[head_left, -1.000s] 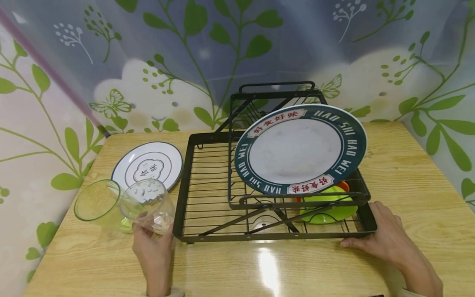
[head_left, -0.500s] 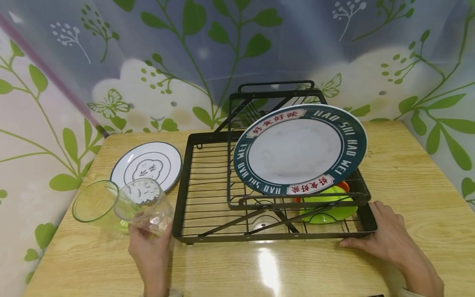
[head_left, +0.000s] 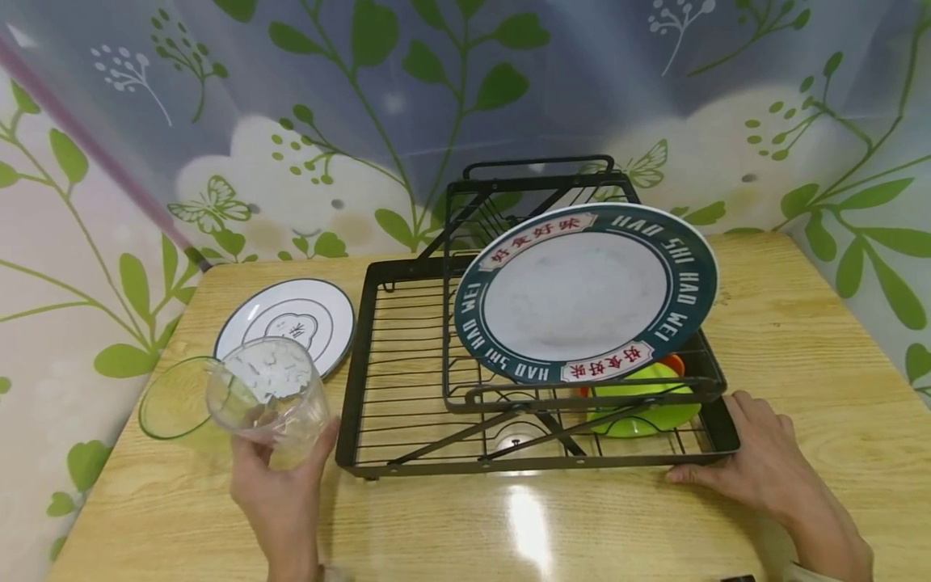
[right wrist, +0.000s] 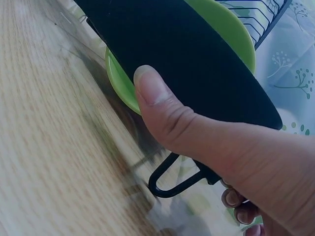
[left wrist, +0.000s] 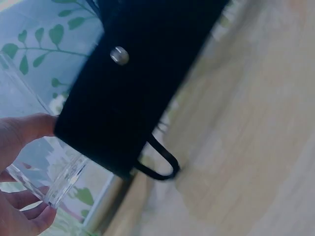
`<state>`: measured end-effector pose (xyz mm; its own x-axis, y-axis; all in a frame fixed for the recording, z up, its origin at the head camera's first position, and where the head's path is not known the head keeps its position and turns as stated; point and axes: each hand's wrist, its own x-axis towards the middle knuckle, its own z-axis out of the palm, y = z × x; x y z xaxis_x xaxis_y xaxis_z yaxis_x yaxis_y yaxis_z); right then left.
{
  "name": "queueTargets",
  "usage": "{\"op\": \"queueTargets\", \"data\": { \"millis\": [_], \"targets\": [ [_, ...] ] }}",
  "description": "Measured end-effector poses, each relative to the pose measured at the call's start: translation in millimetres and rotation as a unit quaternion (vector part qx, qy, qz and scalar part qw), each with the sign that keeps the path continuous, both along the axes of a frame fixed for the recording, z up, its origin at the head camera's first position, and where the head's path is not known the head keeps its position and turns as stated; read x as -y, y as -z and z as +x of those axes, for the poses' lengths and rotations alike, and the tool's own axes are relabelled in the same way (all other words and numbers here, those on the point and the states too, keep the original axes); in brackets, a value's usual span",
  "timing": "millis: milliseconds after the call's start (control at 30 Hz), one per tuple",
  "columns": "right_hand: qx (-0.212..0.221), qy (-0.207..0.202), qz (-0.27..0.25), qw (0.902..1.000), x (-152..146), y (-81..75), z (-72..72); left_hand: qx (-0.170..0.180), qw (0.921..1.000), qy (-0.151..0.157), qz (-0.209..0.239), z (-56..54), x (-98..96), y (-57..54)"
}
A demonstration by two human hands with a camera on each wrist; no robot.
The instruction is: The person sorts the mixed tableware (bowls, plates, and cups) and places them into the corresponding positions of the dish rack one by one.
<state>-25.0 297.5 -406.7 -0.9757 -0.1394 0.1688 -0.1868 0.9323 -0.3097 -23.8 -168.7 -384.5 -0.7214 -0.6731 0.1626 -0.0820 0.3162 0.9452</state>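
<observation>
My left hand [head_left: 280, 493] holds a clear glass [head_left: 265, 388], tilted, beside the front left corner of a black dish rack [head_left: 465, 467]. In the left wrist view, thumb and fingers are on either side of the clear glass [left wrist: 59, 179] near its thick base. Behind it, partly overlapped, is a green-tinted glass [head_left: 174, 404]. My right hand [head_left: 756, 457] grips the rack's front right corner. In the right wrist view, its thumb lies across the black rack frame [right wrist: 197, 64] and several fingers curl below. A large green-rimmed plate [head_left: 582, 291] leans on the raised tier.
A white plate [head_left: 320, 311] with a dark rim lies left of the rack. Under the tier sits a lime green bowl [head_left: 640, 416] with an orange piece [head_left: 672, 364] behind it. Wooden table [head_left: 429, 533] extends in front; a leaf-patterned wall [head_left: 407, 89] stands behind.
My left hand has moved left and slightly up with the clear glass, which now overlaps the green-tinted glass and white plate more. The right hand and rack look nearly unchanged.
</observation>
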Motion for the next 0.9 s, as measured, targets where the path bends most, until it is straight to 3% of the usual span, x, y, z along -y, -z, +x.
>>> {"op": "queueTargets", "data": {
  "millis": [133, 500, 600, 733, 900],
  "targets": [
    [-0.003, -0.005, 0.005, 1.0, -1, -0.6, -1.4, -0.019, 0.9998, 0.005, 0.007, 0.0, -3.3, -7.9],
    [-0.008, -0.012, -0.002, 0.9999, -2, 0.1, -1.2, -0.019, 0.9996, 0.022, -0.007, 0.3, -9.8, -21.7],
    [-0.007, -0.016, -0.007, 0.9998, -2, 0.3, -1.4, -0.025, 0.9978, 0.04, 0.048, 2.0, -12.4, -28.5],
    [-0.005, -0.016, -0.01, 0.9998, -2, -0.1, -1.7, -0.027, 0.9861, 0.074, 0.146, 3.3, -18.0, -40.2],
    [0.007, -0.011, -0.009, 0.9999, -1, -0.5, -1.9, 0.005, 0.9732, 0.111, 0.201, 2.4, -24.1, -46.4]
  ]
}}
